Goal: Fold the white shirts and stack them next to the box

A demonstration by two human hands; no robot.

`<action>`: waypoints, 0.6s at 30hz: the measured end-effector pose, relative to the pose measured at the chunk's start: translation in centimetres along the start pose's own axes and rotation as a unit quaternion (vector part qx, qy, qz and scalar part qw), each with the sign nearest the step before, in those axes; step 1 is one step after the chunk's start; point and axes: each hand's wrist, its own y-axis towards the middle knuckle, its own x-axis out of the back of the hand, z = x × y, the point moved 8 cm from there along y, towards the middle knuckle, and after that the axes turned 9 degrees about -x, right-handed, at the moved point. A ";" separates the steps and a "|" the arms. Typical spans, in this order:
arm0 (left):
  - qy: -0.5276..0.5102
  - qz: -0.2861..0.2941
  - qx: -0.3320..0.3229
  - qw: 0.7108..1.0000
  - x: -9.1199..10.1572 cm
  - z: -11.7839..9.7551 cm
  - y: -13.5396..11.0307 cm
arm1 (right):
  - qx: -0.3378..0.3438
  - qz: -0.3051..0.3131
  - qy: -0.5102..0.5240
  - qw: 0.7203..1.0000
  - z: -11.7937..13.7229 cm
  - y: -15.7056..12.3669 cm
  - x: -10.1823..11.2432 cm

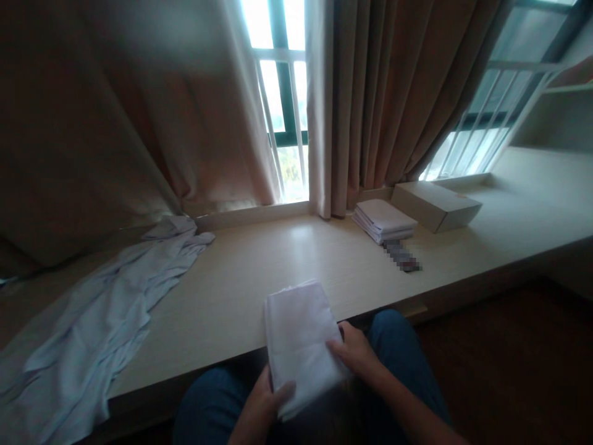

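Observation:
A folded white cloth hangs over the front edge of the pale wooden platform, partly above my knees in blue jeans. My left hand grips its near left corner, with the thumb on top. My right hand rests on the cloth's right edge, fingers closed on it. Both hands hold the same cloth.
A heap of unfolded pale cloth lies at the left of the platform. A stack of folded white cloths sits at the back, beside a flat cardboard box. A small dark object lies nearby. Brown curtains hang before the window.

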 end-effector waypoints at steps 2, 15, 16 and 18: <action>-0.014 0.006 -0.006 1.000 -0.2 -0.2 -0.2 | 0.064 -0.100 -0.102 0.988 3.2 -0.2 1.5; -0.065 -0.029 0.048 0.996 1.7 1.7 0.1 | 0.274 0.037 -0.309 0.910 14.0 6.0 -8.9; -0.068 -0.028 0.057 0.996 1.7 1.8 0.1 | 0.284 0.040 -0.304 0.908 14.0 6.0 -8.9; -0.081 -0.030 0.073 0.994 1.6 1.9 0.0 | 0.301 0.034 -0.284 0.910 13.7 5.7 -8.2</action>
